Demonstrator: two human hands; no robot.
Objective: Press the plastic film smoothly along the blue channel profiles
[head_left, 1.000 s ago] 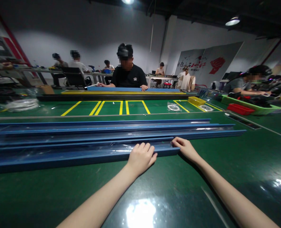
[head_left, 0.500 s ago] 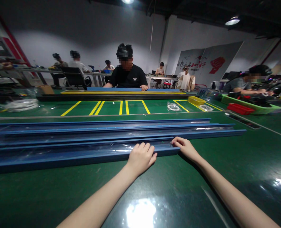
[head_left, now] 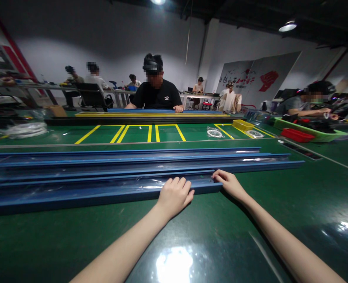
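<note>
A long blue channel (head_left: 103, 196) with an open top lies nearest to me on the green table, with clear, shiny film inside. My left hand (head_left: 175, 196) is closed over its near wall, fingers bent over the edge and thumb on the outer side. At the channel's right end, my right hand (head_left: 225, 181) curls its fingers over the end, fingertips just inside; what is under the tips is partly hidden. Several more blue channels (head_left: 268, 166) lie parallel behind it, their right ends staggered.
Across the table, a person in a black shirt (head_left: 159, 92) rests hands at a blue strip (head_left: 191, 111), beside yellow and black strips. Yellow tape (head_left: 122, 133) marks the green surface. To the right stand a yellow tray (head_left: 243, 125), a red tray (head_left: 297, 135) and a green basket (head_left: 328, 136).
My hands and the near channel hold nearly the same place; my right fingertips shift very slightly. The person across has leaned a little to the left.
</note>
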